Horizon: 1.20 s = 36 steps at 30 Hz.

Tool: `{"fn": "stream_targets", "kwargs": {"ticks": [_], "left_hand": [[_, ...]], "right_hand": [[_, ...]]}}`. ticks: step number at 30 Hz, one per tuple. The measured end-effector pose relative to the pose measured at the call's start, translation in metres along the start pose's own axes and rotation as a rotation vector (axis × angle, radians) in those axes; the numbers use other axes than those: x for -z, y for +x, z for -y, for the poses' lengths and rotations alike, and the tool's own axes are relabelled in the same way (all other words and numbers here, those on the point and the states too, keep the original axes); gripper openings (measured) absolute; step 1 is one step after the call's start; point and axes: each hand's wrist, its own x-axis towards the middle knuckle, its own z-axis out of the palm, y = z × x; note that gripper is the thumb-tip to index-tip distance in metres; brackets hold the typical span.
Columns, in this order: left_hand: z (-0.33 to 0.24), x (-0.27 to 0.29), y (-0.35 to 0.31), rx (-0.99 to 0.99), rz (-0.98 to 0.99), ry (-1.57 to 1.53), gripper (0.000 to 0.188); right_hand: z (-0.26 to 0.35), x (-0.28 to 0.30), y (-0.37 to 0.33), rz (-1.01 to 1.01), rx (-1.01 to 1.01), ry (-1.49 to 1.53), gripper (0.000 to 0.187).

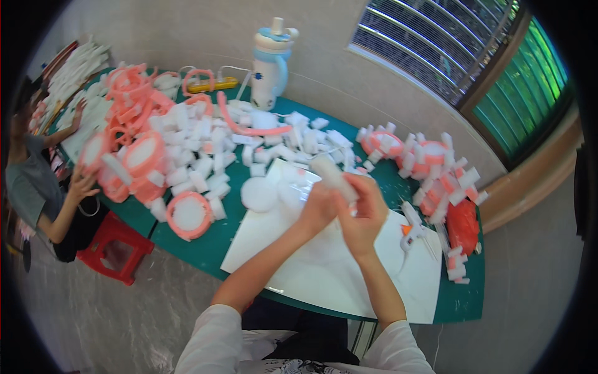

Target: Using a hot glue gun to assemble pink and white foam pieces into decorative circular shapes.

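Note:
Over a white board (pixel 324 262), both of my hands meet around a white foam piece (pixel 335 179), which is tilted and slightly blurred. My right hand (pixel 364 215) is closed with its fingers wrapped along the piece. My left hand (pixel 319 206) is closed against the piece's lower left side, its fingertips partly hidden. Left of my hands lies a round white foam disc (pixel 259 194). To the right, a white glue gun (pixel 411 228) with an orange part rests on the board.
White foam blocks (pixel 202 165) and pink foam strips (pixel 140 93) heap at left. Pink-and-white foam assemblies (pixel 436 163) and a red bag (pixel 463 227) line the right side. A bottle (pixel 268 71) stands by the wall. Another person (pixel 37 181) sits left beside a red stool (pixel 115 249).

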Motion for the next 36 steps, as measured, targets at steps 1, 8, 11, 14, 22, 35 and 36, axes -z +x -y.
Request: {"fn": "stream_targets", "kwargs": {"ticks": [1, 8, 11, 14, 22, 35, 36], "left_hand": [[-0.002, 0.003, -0.001, -0.290, 0.084, 0.447, 0.023], [-0.018, -0.004, -0.004, -0.605, 0.158, 0.950, 0.020], [-0.022, -0.005, -0.005, -0.558, 0.165, 0.948, 0.021], [-0.025, -0.006, -0.005, -0.546, 0.168, 0.977, 0.021], [-0.024, -0.008, -0.007, -0.570, 0.166, 0.983, 0.022], [-0.025, -0.008, -0.007, -0.558, 0.197, 1.018, 0.022], [-0.025, -0.008, -0.007, -0.562, 0.200, 1.013, 0.021]], "right_hand": [[-0.004, 0.021, -0.001, -0.056, 0.027, -0.110, 0.030], [-0.037, 0.083, -0.025, -0.052, 0.135, -0.584, 0.035], [-0.049, 0.077, -0.038, -0.061, 0.168, -0.593, 0.040], [-0.057, 0.072, -0.042, -0.069, 0.171, -0.585, 0.041], [-0.064, 0.070, -0.047, -0.036, 0.166, -0.560, 0.041], [-0.059, 0.069, -0.052, 0.036, 0.130, -0.570, 0.039], [-0.058, 0.070, -0.052, 0.048, 0.130, -0.566, 0.039]]}}
